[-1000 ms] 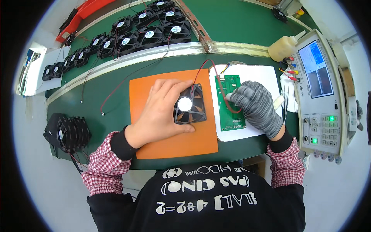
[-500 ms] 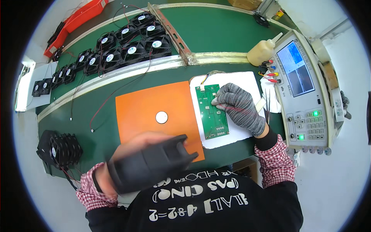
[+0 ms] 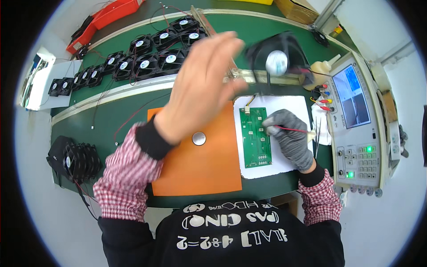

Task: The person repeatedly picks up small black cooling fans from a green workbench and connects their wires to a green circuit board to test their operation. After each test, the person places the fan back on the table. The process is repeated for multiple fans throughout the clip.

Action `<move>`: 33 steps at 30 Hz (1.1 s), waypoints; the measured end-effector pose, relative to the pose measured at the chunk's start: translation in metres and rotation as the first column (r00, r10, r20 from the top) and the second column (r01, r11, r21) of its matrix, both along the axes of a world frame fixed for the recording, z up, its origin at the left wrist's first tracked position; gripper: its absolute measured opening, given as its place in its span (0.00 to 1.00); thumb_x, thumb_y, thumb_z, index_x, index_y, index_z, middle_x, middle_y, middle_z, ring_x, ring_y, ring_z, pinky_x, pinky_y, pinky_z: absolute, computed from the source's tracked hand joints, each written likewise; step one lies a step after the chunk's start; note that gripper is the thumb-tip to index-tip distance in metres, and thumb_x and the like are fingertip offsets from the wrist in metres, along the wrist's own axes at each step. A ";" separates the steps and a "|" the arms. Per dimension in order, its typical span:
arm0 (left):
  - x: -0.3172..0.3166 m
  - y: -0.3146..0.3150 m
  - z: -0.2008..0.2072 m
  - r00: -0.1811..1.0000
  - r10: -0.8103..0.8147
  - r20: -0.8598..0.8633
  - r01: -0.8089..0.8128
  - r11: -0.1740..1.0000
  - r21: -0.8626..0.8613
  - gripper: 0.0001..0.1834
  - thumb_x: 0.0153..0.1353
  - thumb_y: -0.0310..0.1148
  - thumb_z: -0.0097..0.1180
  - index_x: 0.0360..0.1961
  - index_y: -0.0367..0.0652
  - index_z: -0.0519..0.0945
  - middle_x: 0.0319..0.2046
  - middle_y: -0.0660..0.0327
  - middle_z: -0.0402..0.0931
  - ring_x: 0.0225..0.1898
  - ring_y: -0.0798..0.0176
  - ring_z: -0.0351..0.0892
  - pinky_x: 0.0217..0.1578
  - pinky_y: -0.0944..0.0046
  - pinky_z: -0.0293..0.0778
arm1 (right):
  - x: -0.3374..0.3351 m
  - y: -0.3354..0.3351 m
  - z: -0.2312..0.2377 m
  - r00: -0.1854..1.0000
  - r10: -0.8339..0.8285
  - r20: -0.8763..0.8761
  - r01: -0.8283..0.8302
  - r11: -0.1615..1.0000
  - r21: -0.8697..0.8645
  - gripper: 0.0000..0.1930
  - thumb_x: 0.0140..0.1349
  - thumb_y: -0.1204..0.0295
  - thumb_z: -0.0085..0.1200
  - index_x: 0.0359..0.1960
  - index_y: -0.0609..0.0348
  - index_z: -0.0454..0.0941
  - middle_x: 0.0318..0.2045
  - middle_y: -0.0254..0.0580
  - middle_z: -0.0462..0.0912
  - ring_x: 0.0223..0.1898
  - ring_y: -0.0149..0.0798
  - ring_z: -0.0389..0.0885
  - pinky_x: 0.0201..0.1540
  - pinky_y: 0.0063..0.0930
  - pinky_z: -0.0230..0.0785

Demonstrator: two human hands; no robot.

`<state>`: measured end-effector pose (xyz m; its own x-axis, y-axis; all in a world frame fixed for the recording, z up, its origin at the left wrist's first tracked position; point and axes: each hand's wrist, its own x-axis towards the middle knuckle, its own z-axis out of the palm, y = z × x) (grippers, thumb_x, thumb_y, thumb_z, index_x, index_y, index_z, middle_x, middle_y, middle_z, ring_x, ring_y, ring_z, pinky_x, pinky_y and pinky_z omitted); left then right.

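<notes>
My bare left hand (image 3: pixel 204 86) is raised above the orange mat (image 3: pixel 195 178), its fingers stretched out and slightly smeared by motion. Just right of its fingertips is a black cooling fan (image 3: pixel 276 62) with a white round label, blurred and seemingly apart from the hand. On a white pad (image 3: pixel 296 102) lies a green circuit board (image 3: pixel 254 147) with a wired plug at its top end. My right hand (image 3: pixel 291 138), in a grey glove, pinches a thin red wire (image 3: pixel 291 129) at the board's right edge. The wire's tip is hidden by the fingers.
Several black fans (image 3: pixel 144 64) stand in rows at the back left. More fans are stacked (image 3: pixel 82 160) at the left edge. A test instrument (image 3: pixel 356 115) with a lit screen stands right, beside a squeeze bottle (image 3: pixel 318 73) and tweezers (image 3: pixel 317 133). A round silver disc (image 3: pixel 199 138) lies on the mat.
My left hand has moved from the near left, where it was with a black fan, up and forward. A blurred fan now appears at the back right. My right hand stays by the board.
</notes>
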<state>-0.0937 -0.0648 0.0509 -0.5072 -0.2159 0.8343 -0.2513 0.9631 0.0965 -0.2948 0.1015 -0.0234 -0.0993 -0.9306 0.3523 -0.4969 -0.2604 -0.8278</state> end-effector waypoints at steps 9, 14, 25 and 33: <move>0.006 -0.030 -0.047 0.937 0.049 0.346 0.008 0.987 -0.161 0.08 0.49 0.32 0.63 0.20 0.44 0.76 0.20 0.60 0.72 0.26 0.57 0.75 0.26 0.59 0.72 | 0.007 0.006 0.029 0.848 -0.113 0.519 -0.038 0.962 0.271 0.23 0.54 0.72 0.69 0.52 0.62 0.79 0.33 0.27 0.78 0.34 0.23 0.75 0.43 0.18 0.71; 0.034 0.061 0.019 0.988 -0.043 0.148 0.096 0.922 -0.374 0.10 0.45 0.33 0.62 0.32 0.49 0.82 0.32 0.64 0.70 0.35 0.60 0.75 0.34 0.63 0.68 | 0.055 0.015 0.041 0.713 0.527 0.463 -0.662 0.723 0.197 0.16 0.55 0.69 0.68 0.43 0.60 0.82 0.39 0.34 0.81 0.40 0.33 0.80 0.44 0.28 0.72; 0.114 0.008 -0.018 0.938 0.011 0.348 -0.191 0.853 0.486 0.13 0.61 0.30 0.54 0.46 0.37 0.75 0.46 0.51 0.68 0.52 0.50 0.69 0.53 0.58 0.68 | 0.001 0.008 0.038 0.930 0.174 0.323 -0.263 0.930 0.257 0.11 0.56 0.78 0.64 0.41 0.63 0.81 0.34 0.36 0.83 0.41 0.30 0.81 0.49 0.24 0.73; 0.083 0.051 -0.043 0.924 -0.229 0.305 -0.056 0.710 0.702 0.37 0.43 0.38 0.73 0.54 0.38 0.71 0.54 0.50 0.66 0.57 0.47 0.64 0.60 0.54 0.61 | 0.001 -0.007 -0.007 0.992 0.044 0.119 -0.068 0.977 0.204 0.17 0.56 0.81 0.59 0.49 0.59 0.82 0.33 0.38 0.82 0.38 0.33 0.81 0.48 0.26 0.73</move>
<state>-0.0106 -0.0138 0.0081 -0.7717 -0.5930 0.2299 -0.3229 0.6767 0.6617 -0.2934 0.0941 -0.0305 -0.0733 -0.9874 0.1403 -0.3869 -0.1015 -0.9165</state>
